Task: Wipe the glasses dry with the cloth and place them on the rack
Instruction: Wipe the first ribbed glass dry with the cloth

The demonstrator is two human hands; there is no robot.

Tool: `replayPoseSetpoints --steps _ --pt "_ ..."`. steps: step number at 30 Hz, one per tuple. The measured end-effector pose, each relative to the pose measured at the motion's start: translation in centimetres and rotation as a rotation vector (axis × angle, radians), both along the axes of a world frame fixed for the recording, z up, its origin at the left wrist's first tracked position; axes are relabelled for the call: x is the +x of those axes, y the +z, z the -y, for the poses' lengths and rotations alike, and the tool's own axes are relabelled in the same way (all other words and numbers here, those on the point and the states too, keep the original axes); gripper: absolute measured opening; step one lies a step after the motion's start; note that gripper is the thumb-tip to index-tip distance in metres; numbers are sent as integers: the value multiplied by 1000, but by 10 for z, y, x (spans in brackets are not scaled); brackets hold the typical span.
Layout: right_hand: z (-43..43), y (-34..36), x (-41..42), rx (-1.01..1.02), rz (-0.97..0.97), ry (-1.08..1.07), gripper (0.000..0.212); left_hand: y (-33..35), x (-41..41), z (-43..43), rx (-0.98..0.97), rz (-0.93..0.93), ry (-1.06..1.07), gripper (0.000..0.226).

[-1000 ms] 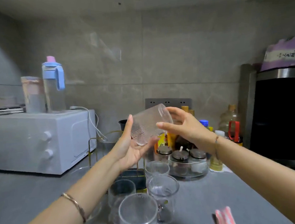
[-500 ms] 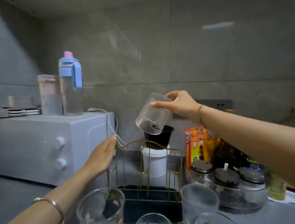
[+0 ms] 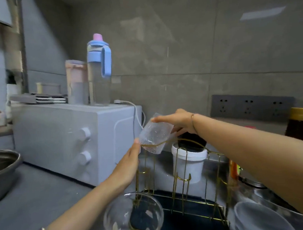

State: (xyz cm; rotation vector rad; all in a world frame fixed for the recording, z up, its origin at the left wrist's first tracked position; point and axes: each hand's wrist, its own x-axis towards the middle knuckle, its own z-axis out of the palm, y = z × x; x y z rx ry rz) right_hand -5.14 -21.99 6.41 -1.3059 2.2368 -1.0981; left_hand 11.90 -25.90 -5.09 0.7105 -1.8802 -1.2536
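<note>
My right hand (image 3: 179,121) grips a ribbed clear glass (image 3: 155,133) by its base, tilted mouth-down over the far left top of the gold wire rack (image 3: 181,183). The glass's rim overlaps the rack's curved top wire. My left hand (image 3: 128,164) reaches up beside the rack with fingers straight, its fingertips touching the glass's rim at the left. Two more clear glasses stand near the bottom edge, one glass (image 3: 132,219) in front of the rack and one glass (image 3: 260,217) at the right. No cloth is in view.
A white countertop oven (image 3: 73,139) stands left of the rack with a blue-capped bottle (image 3: 99,70) on top. Behind the rack is a white tub (image 3: 189,164) holding a black cup. A metal bowl (image 3: 1,172) sits far left, a dark sauce bottle (image 3: 295,125) at right.
My right hand has lowered the glass from above the rack down onto its top wire. My left hand has risen along the rack to touch the glass's rim. The view has moved closer.
</note>
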Motion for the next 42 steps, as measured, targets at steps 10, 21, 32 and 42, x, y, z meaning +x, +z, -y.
replayPoseSetpoints --steps 10,21,32,42 --pt "18 -11 17 373 -50 75 77 -2 1 35 363 75 -173 93" --pt "22 -23 16 453 -13 182 72 -20 7 49 474 224 -140 103" --pt "22 -22 17 446 17 239 73 -34 7 52 436 240 -149 107" --pt "13 -22 19 335 -171 179 55 -25 13 36 468 211 -122 92"
